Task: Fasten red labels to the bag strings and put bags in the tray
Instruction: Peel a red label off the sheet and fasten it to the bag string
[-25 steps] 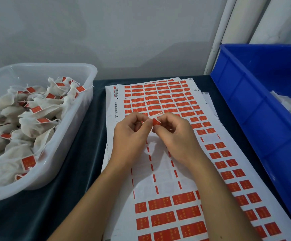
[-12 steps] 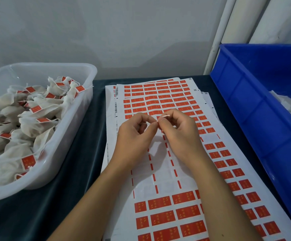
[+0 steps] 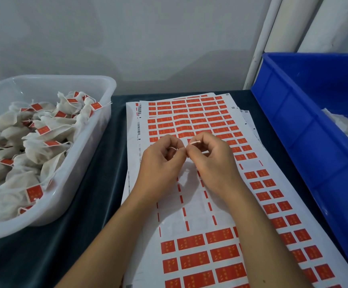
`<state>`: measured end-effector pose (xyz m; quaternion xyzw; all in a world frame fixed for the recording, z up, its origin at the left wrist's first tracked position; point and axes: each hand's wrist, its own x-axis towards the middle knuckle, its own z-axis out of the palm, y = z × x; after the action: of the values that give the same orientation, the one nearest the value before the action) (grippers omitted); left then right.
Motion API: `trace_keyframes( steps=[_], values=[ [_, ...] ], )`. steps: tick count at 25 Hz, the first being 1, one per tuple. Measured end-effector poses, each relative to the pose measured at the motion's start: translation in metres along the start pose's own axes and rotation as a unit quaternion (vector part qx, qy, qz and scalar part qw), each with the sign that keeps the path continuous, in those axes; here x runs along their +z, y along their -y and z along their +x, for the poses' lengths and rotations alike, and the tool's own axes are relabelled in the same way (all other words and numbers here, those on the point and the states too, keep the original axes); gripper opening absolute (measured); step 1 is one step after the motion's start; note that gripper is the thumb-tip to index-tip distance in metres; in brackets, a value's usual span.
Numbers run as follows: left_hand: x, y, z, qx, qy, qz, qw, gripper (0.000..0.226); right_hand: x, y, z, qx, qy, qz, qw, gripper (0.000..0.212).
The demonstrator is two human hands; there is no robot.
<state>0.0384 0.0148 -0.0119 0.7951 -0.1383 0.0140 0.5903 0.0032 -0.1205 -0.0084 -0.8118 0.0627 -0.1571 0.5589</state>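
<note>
Since a second ago my left hand (image 3: 160,163) and right hand (image 3: 212,159) have folded the red label (image 3: 194,143) nearly shut, both pinching it above the label sheet (image 3: 189,215), so tagging is almost done

A stack of white label sheets (image 3: 200,204) lies flat on the dark desk (image 3: 98,204), printed with rows of red labels (image 3: 218,235); a bare patch in its middle shows only thin red strips. Left of the sheets stands a clear plastic tray (image 3: 81,179) heaped with white mesh bags (image 3: 44,150), their strings already carrying red labels. One small label, seen edge-on, hangs pinched above the sheets.
</note>
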Motion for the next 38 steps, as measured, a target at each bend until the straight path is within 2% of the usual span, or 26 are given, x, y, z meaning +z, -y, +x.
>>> trace_keyframes(
  steps=[9,17,23,31,35,38],
  values=[
    [0.0,0.001,0.001,0.016,-0.005,-0.021,1.0,0.007,0.0,0.002,0.001,0.006,-0.028,0.045,0.999,0.006],
    [-0.001,-0.001,-0.001,0.015,0.014,-0.021,1.0,0.009,0.0,0.002,-0.001,-0.011,-0.001,0.0,1.0,0.007],
    [0.0,-0.002,0.0,0.021,-0.003,-0.041,0.999,0.007,-0.001,0.004,-0.001,-0.016,-0.025,0.046,0.998,0.004],
    [0.0,-0.003,0.0,0.021,-0.012,-0.008,1.0,0.007,0.0,0.004,-0.001,-0.032,-0.025,0.018,0.999,0.005],
    [-0.002,-0.007,0.002,-0.026,-0.016,0.083,0.996,0.008,-0.004,0.004,0.0,-0.038,-0.087,0.027,0.995,0.004],
    [-0.016,-0.008,0.001,-0.005,-0.026,0.207,0.978,0.011,-0.003,0.005,-0.001,-0.029,-0.089,0.057,0.994,0.004]
  ],
)
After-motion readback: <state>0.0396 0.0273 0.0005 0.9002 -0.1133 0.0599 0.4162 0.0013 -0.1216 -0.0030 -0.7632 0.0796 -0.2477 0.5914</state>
